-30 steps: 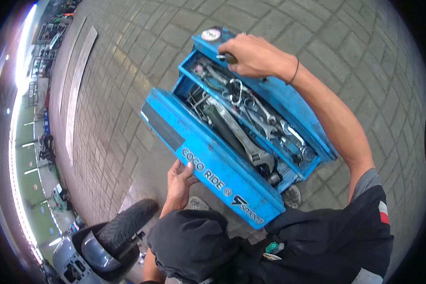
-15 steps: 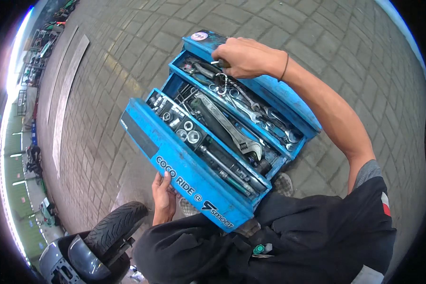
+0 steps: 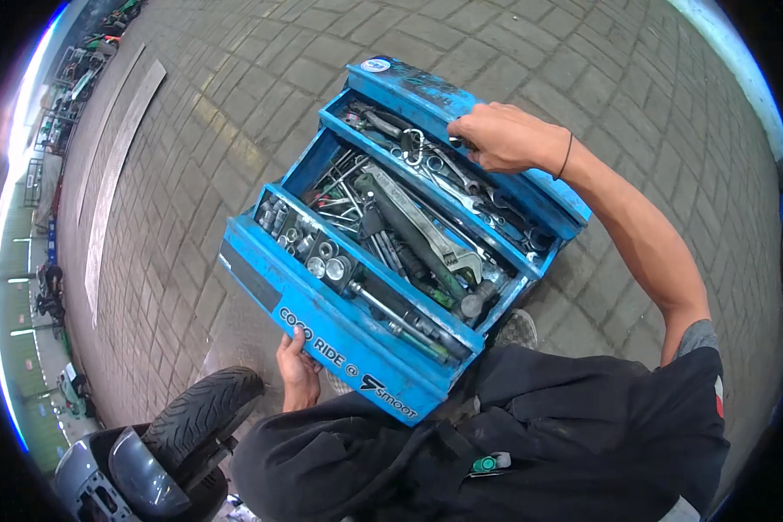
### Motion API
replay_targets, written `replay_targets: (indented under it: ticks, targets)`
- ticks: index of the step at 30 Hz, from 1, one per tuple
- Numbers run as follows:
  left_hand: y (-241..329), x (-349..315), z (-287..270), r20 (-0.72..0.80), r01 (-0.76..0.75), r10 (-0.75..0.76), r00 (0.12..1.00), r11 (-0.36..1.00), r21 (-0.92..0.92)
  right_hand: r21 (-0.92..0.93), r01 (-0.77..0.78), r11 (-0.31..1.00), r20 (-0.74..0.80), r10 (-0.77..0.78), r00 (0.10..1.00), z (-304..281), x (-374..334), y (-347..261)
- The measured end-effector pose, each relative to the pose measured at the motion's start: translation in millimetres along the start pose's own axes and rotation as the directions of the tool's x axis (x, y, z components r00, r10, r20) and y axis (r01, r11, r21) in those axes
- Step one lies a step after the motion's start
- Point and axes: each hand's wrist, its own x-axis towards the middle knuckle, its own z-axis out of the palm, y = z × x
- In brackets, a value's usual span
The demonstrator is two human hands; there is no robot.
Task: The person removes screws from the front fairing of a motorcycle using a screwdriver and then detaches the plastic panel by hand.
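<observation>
Left hand (image 3: 298, 372) grips the near edge of an open blue toolbox (image 3: 391, 348) before the person; right hand (image 3: 513, 139) closes around a small dark object (image 3: 458, 140) at its far edge. Sockets (image 3: 328, 251) lie toward the near left corner.

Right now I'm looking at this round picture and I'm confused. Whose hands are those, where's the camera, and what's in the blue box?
There's no robot here, just a person with two bare hands. The camera sits on that person's head, looking down; its wide lens bends straight edges. The left hand touches the near side of an open blue toolbox. The right hand, by the far side, holds something small and dark, too hidden to name. Inside the box are sockets, spanners and a big adjustable wrench. Around it is a paved floor, with a tyre at lower left.
</observation>
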Motion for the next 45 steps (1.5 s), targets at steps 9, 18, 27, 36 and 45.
replay_targets:
  ticks: [9, 18, 27, 36, 45]
  targets:
    - [-19.7, 21.1, -25.2, 0.001, 0.053, -0.055, 0.999, 0.978, 0.202, -0.029, 0.048, 0.998, -0.021, -0.049, 0.999, 1.2, -9.4, -15.6]
    - [-13.1, 24.7, -42.9, 0.132, -0.014, -0.033, 0.991, 0.941, 0.337, 0.211, 0.009, 0.977, 0.149, -0.042, 0.988, -27.3, -14.6, -68.9]
    - [116.0, -3.9, -48.4, 0.356, -0.370, 0.116, 0.927, 0.433, 0.822, 0.035, 0.328, 0.944, 0.319, -0.321, 0.892, 60.7, 51.2, -75.8]
    - [260.9, -86.6, 38.3, 0.591, -0.611, 0.163, 0.790, 0.272, 0.743, -0.235, 0.518, 0.823, 0.210, -0.477, 0.853, 149.0, 164.9, -80.8]
    - [192.9, 8.6, 102.6, 0.693, -0.681, 0.117, 0.711, 0.357, 0.639, 0.001, 0.642, 0.766, -0.056, -0.641, 0.765, 59.1, 106.6, -92.0]
